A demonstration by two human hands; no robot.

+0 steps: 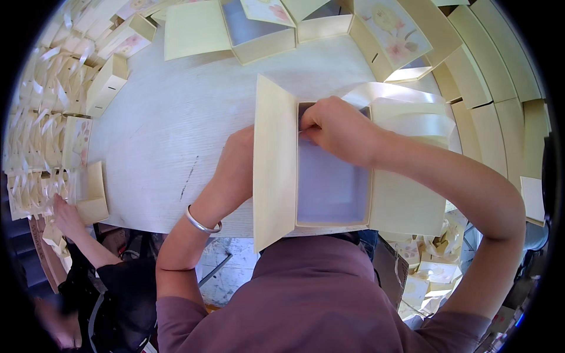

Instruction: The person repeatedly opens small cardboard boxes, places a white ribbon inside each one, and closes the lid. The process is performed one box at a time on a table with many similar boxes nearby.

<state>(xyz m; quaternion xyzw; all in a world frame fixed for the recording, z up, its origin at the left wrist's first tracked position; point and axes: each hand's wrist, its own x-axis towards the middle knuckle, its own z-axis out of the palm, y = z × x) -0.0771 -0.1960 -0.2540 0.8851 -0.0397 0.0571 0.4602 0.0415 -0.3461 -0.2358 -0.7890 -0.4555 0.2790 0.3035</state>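
One open box (333,197) | right hand (335,129) inside, pinched narrow | left hand (238,159) behind flap (275,176), can't tell grip

The left grip (237,156) is partly hidden by the adjacent flap (275,170); beneath the right grip (341,129), the box (333,194) is obscured.

Box workshop, white worktable (159,123), matching cream boxes (471,70) stacked around it, rows of ribbons (60,91), co-worker's arm (94,247) alongside

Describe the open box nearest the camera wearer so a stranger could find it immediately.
Find the pale tabletop. At its near edge sits a cream box, flaps spread left and right; only this one has the wearer's right hand inside.
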